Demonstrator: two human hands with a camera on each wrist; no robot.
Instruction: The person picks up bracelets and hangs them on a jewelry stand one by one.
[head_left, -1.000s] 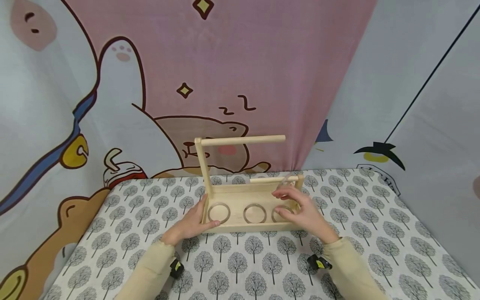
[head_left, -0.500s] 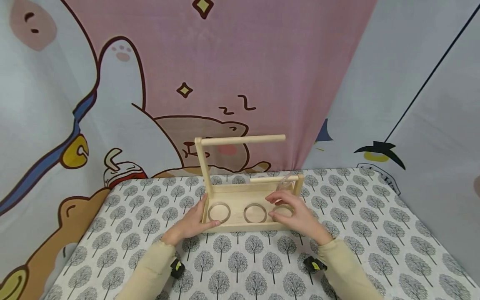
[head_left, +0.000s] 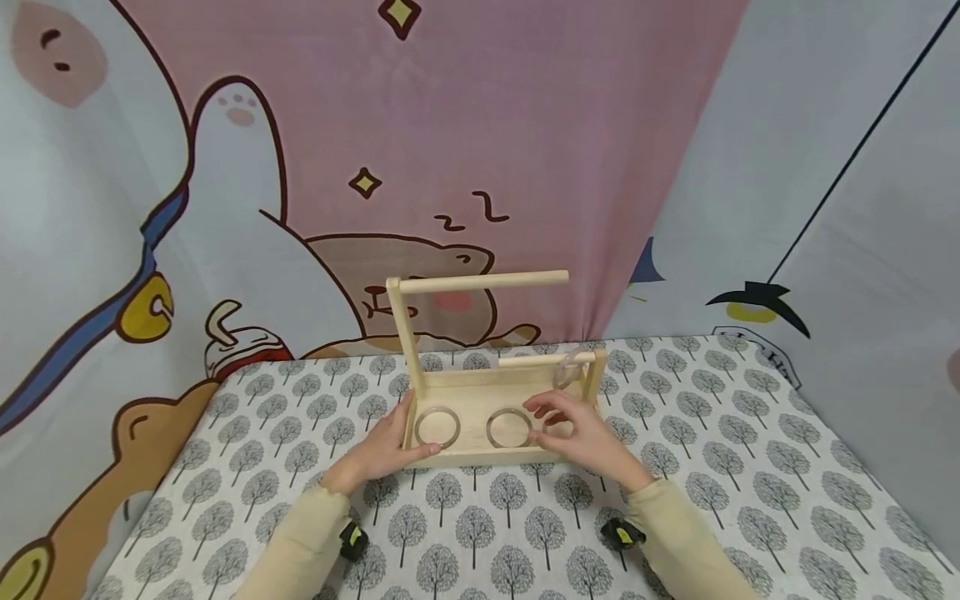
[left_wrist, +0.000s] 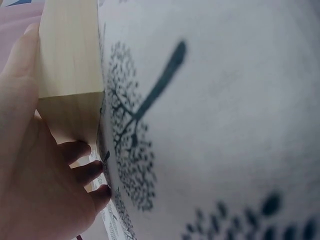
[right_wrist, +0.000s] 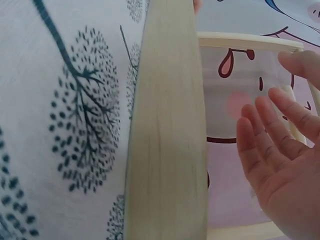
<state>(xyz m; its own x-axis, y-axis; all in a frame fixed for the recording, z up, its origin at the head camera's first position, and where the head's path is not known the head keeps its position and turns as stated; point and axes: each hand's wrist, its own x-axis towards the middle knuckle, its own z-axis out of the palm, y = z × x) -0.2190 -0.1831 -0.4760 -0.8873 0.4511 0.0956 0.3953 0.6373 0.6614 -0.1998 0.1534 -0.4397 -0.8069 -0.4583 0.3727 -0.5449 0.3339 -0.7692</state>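
Note:
A pale wooden ring stand (head_left: 480,457) with a shallow tray base sits on the table. My left hand (head_left: 390,437) grips its left end, the thumb over the front edge; the left wrist view shows the fingers bent round the wood (left_wrist: 70,55). In the tray lie a left ring (head_left: 437,407) and a middle ring (head_left: 510,409), both thin and greyish. Another, clear-looking ring (head_left: 562,375) hangs on the short low peg (head_left: 528,361). My right hand (head_left: 581,429) hovers over the tray's right part beside the middle ring, fingers apart and holding nothing. It covers the third tray ring.
A tall post with a long horizontal peg (head_left: 483,282) rises from the stand's left end. A short post (head_left: 596,379) stands at the right end. Tree-print cloth (head_left: 750,467) covers the table, and a cartoon curtain (head_left: 525,125) hangs close behind.
My right hand has moved left across the tray, from the right ring towards the middle one. The left hand keeps its grip, and the rings look unmoved.

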